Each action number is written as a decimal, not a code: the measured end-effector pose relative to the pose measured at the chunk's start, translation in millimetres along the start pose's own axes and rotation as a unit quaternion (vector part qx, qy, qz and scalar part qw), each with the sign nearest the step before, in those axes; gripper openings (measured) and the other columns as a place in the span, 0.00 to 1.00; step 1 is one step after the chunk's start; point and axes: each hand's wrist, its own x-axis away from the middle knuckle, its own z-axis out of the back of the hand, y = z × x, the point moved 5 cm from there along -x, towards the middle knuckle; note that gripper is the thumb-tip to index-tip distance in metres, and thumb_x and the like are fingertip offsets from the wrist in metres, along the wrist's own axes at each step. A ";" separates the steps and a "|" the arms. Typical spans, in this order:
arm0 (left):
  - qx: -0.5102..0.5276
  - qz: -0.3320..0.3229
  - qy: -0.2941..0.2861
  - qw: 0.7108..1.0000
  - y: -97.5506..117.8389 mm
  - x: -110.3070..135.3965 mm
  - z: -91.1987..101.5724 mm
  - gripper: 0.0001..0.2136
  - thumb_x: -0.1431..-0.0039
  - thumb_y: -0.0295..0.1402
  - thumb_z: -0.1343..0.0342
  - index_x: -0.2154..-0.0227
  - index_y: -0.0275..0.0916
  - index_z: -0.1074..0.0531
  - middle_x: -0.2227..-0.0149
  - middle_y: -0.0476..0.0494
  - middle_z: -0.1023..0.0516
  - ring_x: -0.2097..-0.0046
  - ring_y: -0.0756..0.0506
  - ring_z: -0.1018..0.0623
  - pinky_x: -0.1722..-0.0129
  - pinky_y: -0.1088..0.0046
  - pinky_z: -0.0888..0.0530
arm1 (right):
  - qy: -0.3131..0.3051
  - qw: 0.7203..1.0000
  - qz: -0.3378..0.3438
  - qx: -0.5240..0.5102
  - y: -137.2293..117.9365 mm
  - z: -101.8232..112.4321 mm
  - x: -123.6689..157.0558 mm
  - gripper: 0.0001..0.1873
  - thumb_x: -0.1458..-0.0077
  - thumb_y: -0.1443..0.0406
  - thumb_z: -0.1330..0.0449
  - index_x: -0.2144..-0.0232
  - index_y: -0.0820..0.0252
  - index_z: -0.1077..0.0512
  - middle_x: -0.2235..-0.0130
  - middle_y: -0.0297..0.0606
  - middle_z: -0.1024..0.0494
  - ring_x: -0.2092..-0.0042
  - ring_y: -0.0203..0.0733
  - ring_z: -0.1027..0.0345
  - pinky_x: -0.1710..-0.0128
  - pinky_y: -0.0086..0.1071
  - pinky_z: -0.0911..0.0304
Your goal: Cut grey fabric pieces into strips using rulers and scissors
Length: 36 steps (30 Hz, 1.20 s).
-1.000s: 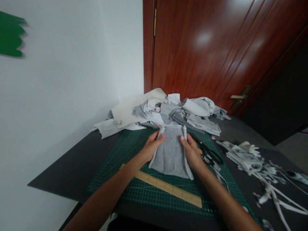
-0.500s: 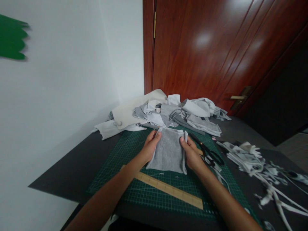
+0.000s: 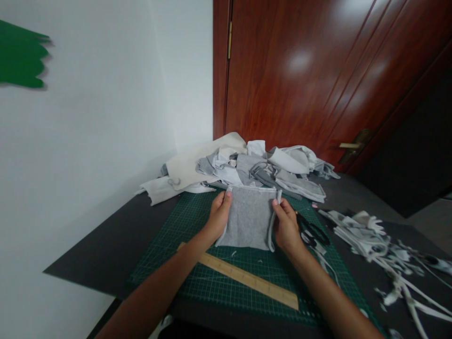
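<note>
Holding a grey cloth piece [image 3: 249, 217] by its two side edges.
The left hand [image 3: 218, 217] and right hand [image 3: 286, 226] each keep a closed grip on one edge, the cloth spread between them over the green mat [image 3: 183, 221]. A ruler [image 3: 247, 278] lies just nearer than the grip, with scissors [image 3: 312, 231] just right of it.

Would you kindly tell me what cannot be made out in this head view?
All in the head view.
Scissors: partly hidden behind the right hand.
Grey fabric piece: side edges covered by the left hand and right hand; underside hidden.
Wooden ruler: markings too small to read.
Fabric strips: blurred, cut off by the right edge.
Green shape on the wall: blurred, cut by the left edge.
</note>
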 end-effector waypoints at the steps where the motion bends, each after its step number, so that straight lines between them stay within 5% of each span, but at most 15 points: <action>1: -0.013 -0.009 0.005 1.000 1.0 0.0 0.2 0.24 0.42 0.58 0.41 0.74 0.39 0.30 0.74 0.51 0.32 0.69 0.49 0.33 0.69 0.74 0.35 | 0.012 1.000 0.011 -0.003 -1.0 1.3 -0.1 0.15 0.45 0.50 0.35 0.68 0.53 0.29 0.69 0.29 0.27 0.65 0.41 0.35 0.62 0.31 0.39; 7: -0.035 0.030 -0.046 0.998 0.8 2.3 -8.4 0.21 0.58 0.47 0.26 0.68 0.37 0.24 0.71 0.51 0.25 0.69 0.48 0.28 0.69 0.75 0.34 | 0.042 0.995 0.083 0.042 -12.5 0.9 1.2 0.15 0.42 0.50 0.36 0.64 0.54 0.28 0.64 0.31 0.27 0.61 0.42 0.35 0.55 0.34 0.39; 10: 0.013 0.072 -0.071 0.995 -3.8 3.4 -10.7 0.20 0.54 0.48 0.29 0.69 0.36 0.23 0.72 0.50 0.25 0.70 0.48 0.28 0.70 0.75 0.34 | 0.042 0.994 0.063 0.074 -13.8 0.7 0.9 0.17 0.45 0.50 0.34 0.62 0.56 0.27 0.64 0.32 0.25 0.61 0.43 0.34 0.56 0.35 0.38; 14: 0.119 0.094 -0.034 0.988 -5.4 0.9 -5.0 0.20 0.55 0.48 0.27 0.69 0.37 0.25 0.70 0.50 0.25 0.68 0.49 0.28 0.67 0.74 0.32 | 0.021 0.997 0.029 0.074 -13.1 1.2 -2.2 0.18 0.47 0.50 0.32 0.64 0.57 0.24 0.65 0.32 0.23 0.63 0.43 0.35 0.58 0.35 0.39; 22: 0.111 0.029 0.023 0.993 3.5 -9.9 6.1 0.24 0.54 0.55 0.29 0.72 0.38 0.29 0.73 0.53 0.30 0.69 0.50 0.31 0.68 0.75 0.34 | 0.085 0.994 0.066 0.003 -15.2 9.5 -6.5 0.20 0.49 0.48 0.32 0.68 0.55 0.31 0.68 0.27 0.31 0.65 0.38 0.40 0.61 0.32 0.44; 26: 0.110 0.057 -0.023 0.992 7.7 -9.0 1.0 0.27 0.62 0.46 0.23 0.61 0.37 0.24 0.66 0.48 0.21 0.65 0.47 0.24 0.64 0.72 0.29 | 0.082 0.989 0.114 0.041 -23.0 10.5 -5.4 0.19 0.46 0.48 0.33 0.66 0.55 0.30 0.68 0.28 0.31 0.64 0.39 0.40 0.60 0.33 0.44; 29: 0.122 0.080 -0.046 0.988 8.6 -7.8 0.2 0.22 0.58 0.46 0.25 0.65 0.36 0.22 0.66 0.47 0.21 0.66 0.47 0.25 0.65 0.72 0.29 | 0.063 0.986 0.128 0.083 -25.7 10.0 -5.6 0.18 0.43 0.48 0.36 0.65 0.57 0.28 0.68 0.30 0.29 0.64 0.40 0.38 0.60 0.34 0.43; 36: 0.168 0.017 -0.021 0.985 14.4 -14.8 9.0 0.17 0.53 0.43 0.27 0.68 0.38 0.26 0.69 0.51 0.25 0.67 0.49 0.27 0.63 0.73 0.31 | 0.098 0.983 0.141 0.066 -27.6 15.7 -4.8 0.18 0.45 0.50 0.33 0.63 0.54 0.31 0.68 0.28 0.31 0.66 0.38 0.38 0.63 0.33 0.41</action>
